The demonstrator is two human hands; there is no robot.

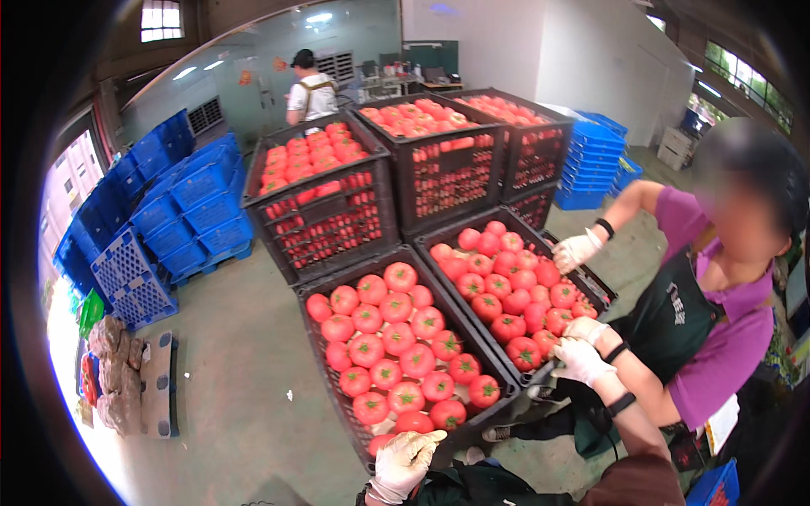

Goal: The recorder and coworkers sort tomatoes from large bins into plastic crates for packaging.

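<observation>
My left hand (403,468), in a white glove, is at the near rim of a black plastic crate (332,403) of red tomatoes (386,337). Its fingers are bent together; what they hold, if anything, is hidden. In a matching glove, my right hand (582,361) reaches to the near right corner of a second black crate (472,344) with red tomatoes (506,282). Those fingers are curled, and their grip is hidden from view. A co-worker's gloved hand (589,330) is right beside it, and the other gloved hand (576,251) is at that crate's far right edge.
Behind these crates stand taller stacks of black crates (325,221) filled with tomatoes. Blue crates (207,198) are piled at the left, others (582,164) at the back right. The co-worker (717,312) in purple stands at the right; another person (314,94) is farther back.
</observation>
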